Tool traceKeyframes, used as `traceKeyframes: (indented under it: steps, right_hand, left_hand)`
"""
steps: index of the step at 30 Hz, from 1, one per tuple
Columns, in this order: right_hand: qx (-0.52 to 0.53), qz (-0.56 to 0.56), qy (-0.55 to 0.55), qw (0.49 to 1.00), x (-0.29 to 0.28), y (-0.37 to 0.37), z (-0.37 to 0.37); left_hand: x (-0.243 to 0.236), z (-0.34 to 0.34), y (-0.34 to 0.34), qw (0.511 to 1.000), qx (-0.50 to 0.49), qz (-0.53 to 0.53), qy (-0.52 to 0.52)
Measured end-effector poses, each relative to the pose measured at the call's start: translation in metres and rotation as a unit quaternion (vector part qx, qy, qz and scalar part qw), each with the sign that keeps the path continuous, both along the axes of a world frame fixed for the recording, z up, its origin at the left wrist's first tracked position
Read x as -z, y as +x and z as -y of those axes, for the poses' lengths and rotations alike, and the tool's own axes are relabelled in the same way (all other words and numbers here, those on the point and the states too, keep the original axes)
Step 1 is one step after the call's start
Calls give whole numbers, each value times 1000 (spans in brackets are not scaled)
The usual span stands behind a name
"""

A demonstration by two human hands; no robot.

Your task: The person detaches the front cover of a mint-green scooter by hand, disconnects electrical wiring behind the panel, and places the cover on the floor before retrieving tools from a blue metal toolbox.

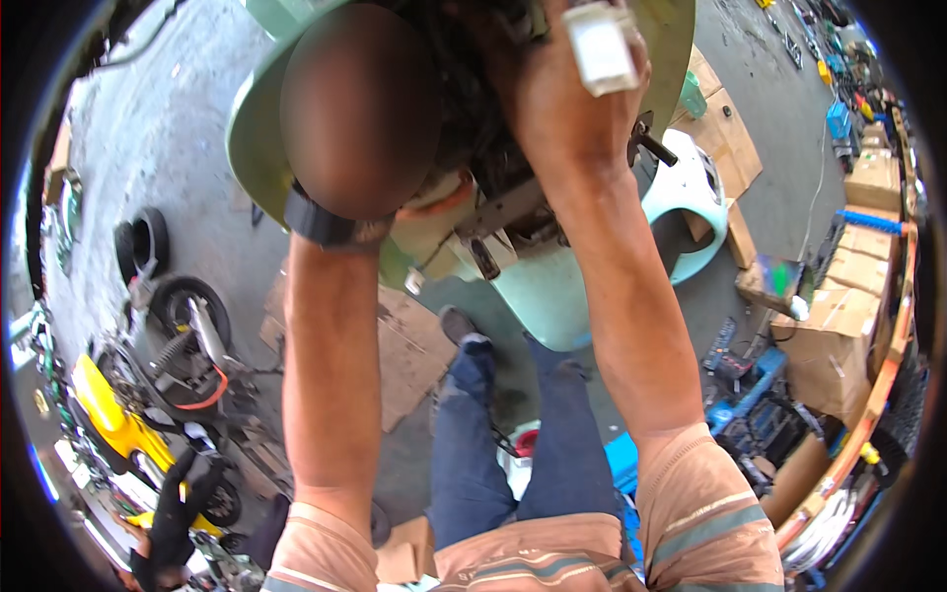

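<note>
My arms reach up into the dark inside of a pale green scooter body panel [543, 296]. My left hand [357, 113], with a dark band at the wrist, is blurred out, so its fingers cannot be made out. My right hand [577, 113] is bent into the opening at the top, its fingertips hidden among dark parts, with a small white block-like piece [600, 49] at its knuckles. A metal bracket [498, 207] and wiring show between my wrists; a dark rod [656, 148] juts out beside my right wrist.
A white curved panel [705, 242] lies on cardboard at right. Cartons [829, 345], blue tools and an orange rail line the right side. Tyres [148, 237], a stripped scooter frame and a yellow scooter [104, 400] stand at left; a person in dark clothes [168, 543] is at lower left.
</note>
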State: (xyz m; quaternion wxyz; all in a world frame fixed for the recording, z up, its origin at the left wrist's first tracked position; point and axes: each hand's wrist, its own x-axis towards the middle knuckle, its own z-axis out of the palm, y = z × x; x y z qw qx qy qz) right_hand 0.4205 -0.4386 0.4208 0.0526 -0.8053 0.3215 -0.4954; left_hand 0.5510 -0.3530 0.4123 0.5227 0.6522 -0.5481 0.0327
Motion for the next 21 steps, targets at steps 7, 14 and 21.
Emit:
traceKeyframes:
  steps: [7,14,21]
  right_hand:
    - [121,23,99,987,-23,13,-22]
    - [81,26,93,992,-16,8,-13]
    - [15,20,71,997,-23,-3,-4]
  left_hand:
    - [7,-3,7,986,56,-137,83]
    - [-15,5,-22,996,29,-12,84]
    - [-7,21,-24,914,39,-403,-17]
